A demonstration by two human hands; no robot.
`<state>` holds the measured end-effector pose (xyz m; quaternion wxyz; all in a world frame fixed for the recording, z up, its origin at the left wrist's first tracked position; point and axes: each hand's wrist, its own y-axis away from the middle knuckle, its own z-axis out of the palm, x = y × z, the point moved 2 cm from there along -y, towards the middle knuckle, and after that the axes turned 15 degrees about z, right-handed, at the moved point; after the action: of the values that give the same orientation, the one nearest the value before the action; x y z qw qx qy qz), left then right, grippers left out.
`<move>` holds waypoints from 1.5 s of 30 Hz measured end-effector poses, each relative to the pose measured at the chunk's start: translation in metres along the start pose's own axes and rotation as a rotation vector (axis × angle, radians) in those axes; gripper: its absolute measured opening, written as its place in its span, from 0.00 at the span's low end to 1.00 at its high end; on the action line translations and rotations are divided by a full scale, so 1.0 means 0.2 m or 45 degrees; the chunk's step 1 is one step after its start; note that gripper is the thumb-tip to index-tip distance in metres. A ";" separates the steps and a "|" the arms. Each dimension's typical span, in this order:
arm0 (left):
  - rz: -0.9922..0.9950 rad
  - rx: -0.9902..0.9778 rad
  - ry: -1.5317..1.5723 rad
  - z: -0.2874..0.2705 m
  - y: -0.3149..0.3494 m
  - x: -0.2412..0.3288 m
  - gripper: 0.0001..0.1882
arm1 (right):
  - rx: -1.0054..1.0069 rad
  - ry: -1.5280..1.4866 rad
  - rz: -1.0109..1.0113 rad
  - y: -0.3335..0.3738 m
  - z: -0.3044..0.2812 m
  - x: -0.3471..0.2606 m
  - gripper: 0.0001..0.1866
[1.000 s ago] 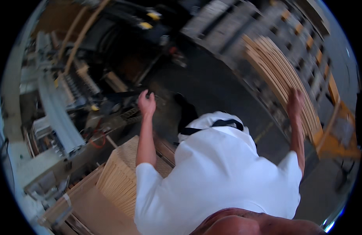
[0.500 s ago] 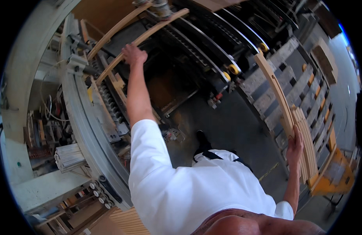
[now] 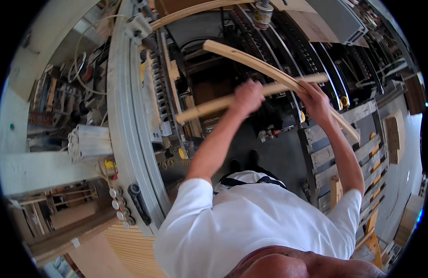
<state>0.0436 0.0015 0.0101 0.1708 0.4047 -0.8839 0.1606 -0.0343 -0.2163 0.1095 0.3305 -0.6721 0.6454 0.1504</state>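
My left hand [image 3: 249, 96], slightly blurred, is closed round a long wooden slat [image 3: 204, 110], held over the machine bed. My right hand [image 3: 316, 99] grips a second, curved wooden slat [image 3: 244, 59] with a groove along its side. The curved slat slants from upper left to lower right and crosses above the first one near my right hand. At the far side, another curved wooden slat [image 3: 195, 14] lies across the machine, with neither hand on it.
A grey machine beam [image 3: 123, 92] runs along the left. Ahead are dark rails and a round metal cylinder [image 3: 262, 16]. A wooden pallet [image 3: 318, 176] stands at the right, bearing a short wooden piece [image 3: 336, 192]. Ribbed wooden boards [image 3: 130, 245] lie at the lower left.
My left hand has lifted its slat off the machine and drawn it nearer. My right hand has carried the curved slat from the pallet side to the middle. My view has swung.
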 end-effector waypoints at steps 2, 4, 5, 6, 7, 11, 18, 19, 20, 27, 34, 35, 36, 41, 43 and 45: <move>0.046 0.038 0.174 0.09 0.17 0.20 0.17 | -0.098 0.019 -0.145 -0.26 0.21 -0.01 0.17; 0.015 -0.011 0.290 0.15 0.33 0.35 0.16 | -0.169 0.093 -0.301 -0.50 0.43 -0.06 0.17; 0.005 -0.017 0.373 0.16 0.40 0.40 0.16 | -0.192 0.097 -0.369 -0.60 0.54 -0.07 0.17; -0.003 -0.010 0.370 0.15 0.47 0.44 0.16 | -0.219 0.098 -0.440 -0.68 0.66 -0.09 0.16; -0.031 -0.035 0.366 0.15 0.53 0.48 0.17 | -0.228 0.098 -0.473 -0.77 0.77 -0.08 0.16; -0.154 -0.161 0.359 0.07 0.73 0.49 0.16 | -0.145 0.234 -0.553 -1.05 1.19 -0.04 0.16; -0.709 -0.219 0.292 0.03 1.16 0.56 0.20 | 0.076 0.531 -0.460 -1.44 1.38 -0.07 0.14; -0.792 -0.231 0.316 0.02 1.22 0.57 0.21 | 0.046 0.537 -0.430 -1.46 1.38 -0.06 0.15; -0.872 -0.245 0.347 0.02 1.28 0.60 0.21 | 0.030 0.532 -0.444 -1.46 1.38 -0.07 0.15; -1.318 0.063 0.550 -0.03 1.59 0.73 0.20 | 0.003 0.583 -0.503 -1.48 1.43 -0.13 0.12; -1.483 0.203 0.448 0.04 1.81 0.74 0.18 | -0.026 0.629 -0.452 -1.47 1.42 -0.16 0.10; -1.493 0.214 0.444 0.05 1.83 0.75 0.17 | -0.025 0.619 -0.447 -1.47 1.43 -0.16 0.10; -1.515 0.237 0.416 0.08 1.88 0.76 0.17 | -0.031 0.608 -0.450 -1.47 1.44 -0.17 0.10; -1.631 0.381 0.496 0.11 2.03 0.92 0.16 | -0.129 0.621 -0.356 -1.48 1.40 -0.18 0.11; -1.721 0.545 0.612 0.18 2.19 1.04 0.16 | -0.158 0.641 -0.311 -1.48 1.43 -0.20 0.12; -1.820 0.689 0.701 0.19 2.29 1.17 0.17 | -0.171 0.716 -0.284 -1.47 1.45 -0.25 0.14</move>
<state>-0.4596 0.1163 0.0100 0.3396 0.8447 -0.2686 0.3147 0.3100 -0.0080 0.0002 0.1084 -0.7742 0.6225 -0.0363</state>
